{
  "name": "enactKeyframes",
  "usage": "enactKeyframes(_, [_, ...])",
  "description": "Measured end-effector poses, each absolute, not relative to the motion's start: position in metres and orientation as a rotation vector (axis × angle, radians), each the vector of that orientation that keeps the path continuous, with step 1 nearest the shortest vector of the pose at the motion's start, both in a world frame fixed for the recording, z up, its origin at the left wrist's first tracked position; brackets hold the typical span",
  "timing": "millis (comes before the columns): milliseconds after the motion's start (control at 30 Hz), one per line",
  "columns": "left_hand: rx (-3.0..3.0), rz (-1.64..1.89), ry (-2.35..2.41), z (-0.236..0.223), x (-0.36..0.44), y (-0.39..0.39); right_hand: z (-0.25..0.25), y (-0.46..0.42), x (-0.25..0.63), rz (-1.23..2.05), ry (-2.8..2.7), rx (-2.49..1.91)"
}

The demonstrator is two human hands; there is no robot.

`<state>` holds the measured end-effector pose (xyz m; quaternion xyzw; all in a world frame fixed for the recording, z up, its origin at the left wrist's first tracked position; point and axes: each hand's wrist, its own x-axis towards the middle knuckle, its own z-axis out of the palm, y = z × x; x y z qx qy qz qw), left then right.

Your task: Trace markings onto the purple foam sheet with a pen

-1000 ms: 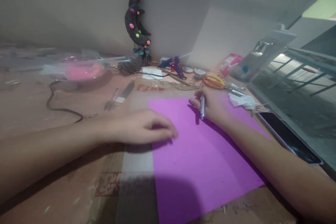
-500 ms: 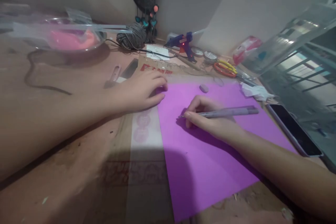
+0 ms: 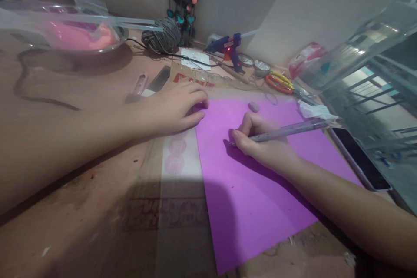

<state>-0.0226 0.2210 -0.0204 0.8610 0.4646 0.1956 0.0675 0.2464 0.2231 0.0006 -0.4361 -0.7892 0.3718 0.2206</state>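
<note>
A sheet of purple paper (image 3: 267, 200) lies on the table. My right hand (image 3: 263, 141) rests over its middle, fingers closed round a slim grey pen (image 3: 289, 129). The pen slants, tip toward the left and low, close to the sheet; whether it touches I cannot tell. No clear line shows near the tip. At the upper left corner of the sheet, my left hand (image 3: 182, 106) lies palm down with fingers apart and slightly bent, gripping nothing. A small grey eraser-like lump (image 3: 253, 106) sits near the top edge of the paper.
Behind are a blue glue gun (image 3: 230, 47), orange-and-yellow-handled scissors (image 3: 279, 83), a grey yarn ball (image 3: 161, 37) and a clear bowl (image 3: 87, 51) with pink contents. A phone (image 3: 361, 160) lies right of the sheet. Printed brown packaging (image 3: 146, 208) shows beneath the paper.
My right hand has shifted slightly right, and the pen now tilts more steeply, its back end higher. The left hand keeps its place on the paper's corner. The view has moved a little.
</note>
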Motion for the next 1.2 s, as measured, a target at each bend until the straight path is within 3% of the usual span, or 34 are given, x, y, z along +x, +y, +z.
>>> enactKeyframes(867, [2.585, 0.602, 1.385, -0.0209, -0.0233, 0.2215, 0.0011, 0.2207, 0.2437, 1.139, -2.179, -1.144])
enactKeyframes(1200, [2.579, 0.599, 1.381, -0.0202, -0.0229, 0.2212, 0.0009, 0.2216, 0.2413, 0.958, -2.185, -1.182])
